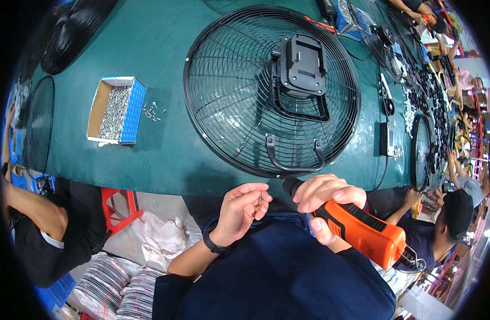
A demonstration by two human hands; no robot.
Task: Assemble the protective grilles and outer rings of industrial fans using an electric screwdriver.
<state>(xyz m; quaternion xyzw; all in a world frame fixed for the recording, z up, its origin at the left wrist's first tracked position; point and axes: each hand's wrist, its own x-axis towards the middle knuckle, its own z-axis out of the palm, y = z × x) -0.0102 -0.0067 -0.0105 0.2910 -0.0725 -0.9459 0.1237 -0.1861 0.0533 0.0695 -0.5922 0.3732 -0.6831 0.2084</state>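
Note:
My right hand (330,198) is wrapped round an orange and black electric screwdriver (362,234). Its dark nose points up and left, with the bit close to the near rim of a round black fan guard (229,114). Just left of that bit, my left hand (244,209) pinches a tiny metal piece, apparently a screw (260,199), mostly hidden by the fingertips. The guard lies on a green table (165,165). On top of it sit a black motor housing with a bracket (302,66) and, at its near side, a curved black handle (295,167).
An open blue and white carton (134,112) full of screws stands at left, with several loose screws (153,111) beside it. More fan guards (39,125) lie at both sides. A small black device (386,140) with a cable is at right. Co-workers sit on both sides.

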